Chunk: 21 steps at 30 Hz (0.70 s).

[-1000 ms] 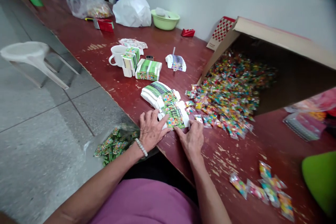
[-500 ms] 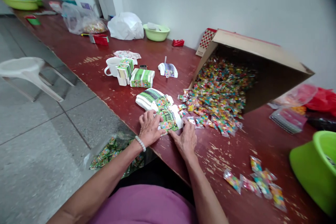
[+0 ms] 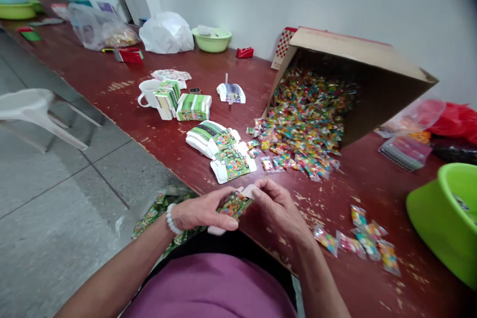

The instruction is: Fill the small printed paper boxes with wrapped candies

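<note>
the small box [image 3: 237,203] is gripped by the left hand [image 3: 204,211] near the edge of the table [image 3: 158,134], its white flap [image 3: 248,191] pinched by the right hand [image 3: 279,204]. beyond it, flat boxes [image 3: 203,136] are fanned, and wrapped candies [image 3: 303,114] are heaped in and before a tipped carton [image 3: 357,49]. beside the table, green packets [image 3: 150,214] are held in a clear bag [image 3: 124,222]; something pale is held in the far bowl [image 3: 212,43].

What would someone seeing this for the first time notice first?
Probably the cardboard box, tipped on its side at centre-right, with colourful wrapped candies spilling from its mouth onto the red table. Next, at bottom centre, the small printed carton in the left hand, its white flap pinched by the right hand. The green tub at far right stands out.
</note>
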Tool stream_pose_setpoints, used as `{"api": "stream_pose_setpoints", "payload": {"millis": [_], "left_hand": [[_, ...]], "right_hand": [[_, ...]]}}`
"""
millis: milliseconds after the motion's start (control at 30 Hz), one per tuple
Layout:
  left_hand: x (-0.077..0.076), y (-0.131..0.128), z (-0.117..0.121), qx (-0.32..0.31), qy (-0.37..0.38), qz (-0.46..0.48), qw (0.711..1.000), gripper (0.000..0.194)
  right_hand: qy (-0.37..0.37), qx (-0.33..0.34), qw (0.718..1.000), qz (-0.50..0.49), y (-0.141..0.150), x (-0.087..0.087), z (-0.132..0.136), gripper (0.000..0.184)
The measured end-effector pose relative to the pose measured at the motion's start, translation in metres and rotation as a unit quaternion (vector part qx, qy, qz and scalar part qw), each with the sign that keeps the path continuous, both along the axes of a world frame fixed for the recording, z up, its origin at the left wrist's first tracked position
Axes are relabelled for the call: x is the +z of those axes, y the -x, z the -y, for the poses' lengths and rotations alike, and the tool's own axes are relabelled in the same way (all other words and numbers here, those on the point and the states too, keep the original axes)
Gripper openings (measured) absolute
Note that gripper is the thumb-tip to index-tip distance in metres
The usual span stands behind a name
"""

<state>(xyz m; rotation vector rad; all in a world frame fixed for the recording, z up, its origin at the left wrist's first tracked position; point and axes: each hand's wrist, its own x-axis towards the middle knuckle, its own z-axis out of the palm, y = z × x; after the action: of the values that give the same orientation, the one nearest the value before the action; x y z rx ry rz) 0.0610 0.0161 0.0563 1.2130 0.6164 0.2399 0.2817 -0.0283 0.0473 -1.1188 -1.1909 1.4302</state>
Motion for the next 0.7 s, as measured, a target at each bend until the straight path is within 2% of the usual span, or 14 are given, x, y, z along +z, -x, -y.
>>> {"api": "stream_pose_setpoints", "payload": {"millis": [100, 167, 233, 367, 500, 633, 700], "left_hand": [[-0.010, -0.011, 0.007, -0.077, 0.133, 0.104, 0.983, 0.062], [-0.017, -0.017, 0.013, -0.075, 0.184, 0.150, 0.968, 0.068], [-0.020, -0.020, 0.018, -0.053, 0.202, 0.168, 0.963, 0.074], [-0.010, -0.021, 0.023, -0.014, 0.196, 0.153, 0.969, 0.072], [0.002, -0.021, 0.025, 0.039, 0.175, 0.119, 0.976, 0.051], [0.004, -0.025, 0.029, 0.096, 0.124, 0.074, 0.985, 0.035], [0.002, -0.029, 0.032, 0.136, 0.094, 0.052, 0.985, 0.029]], "right_hand": [[0.016, 0.062, 0.996, -0.056, 0.005, 0.015, 0.005, 0.024], [0.038, 0.072, 0.992, -0.099, 0.010, 0.019, 0.009, 0.025], [0.060, 0.069, 0.987, -0.133, 0.015, 0.020, 0.012, 0.024], [0.080, 0.065, 0.976, -0.192, 0.023, 0.017, 0.018, 0.026], [0.062, 0.075, 0.966, -0.239, 0.025, 0.018, 0.020, 0.039], [0.032, 0.028, 0.985, -0.169, 0.022, 0.018, 0.024, 0.057], [0.045, 0.017, 0.992, -0.119, 0.022, 0.015, 0.027, 0.052]]}}
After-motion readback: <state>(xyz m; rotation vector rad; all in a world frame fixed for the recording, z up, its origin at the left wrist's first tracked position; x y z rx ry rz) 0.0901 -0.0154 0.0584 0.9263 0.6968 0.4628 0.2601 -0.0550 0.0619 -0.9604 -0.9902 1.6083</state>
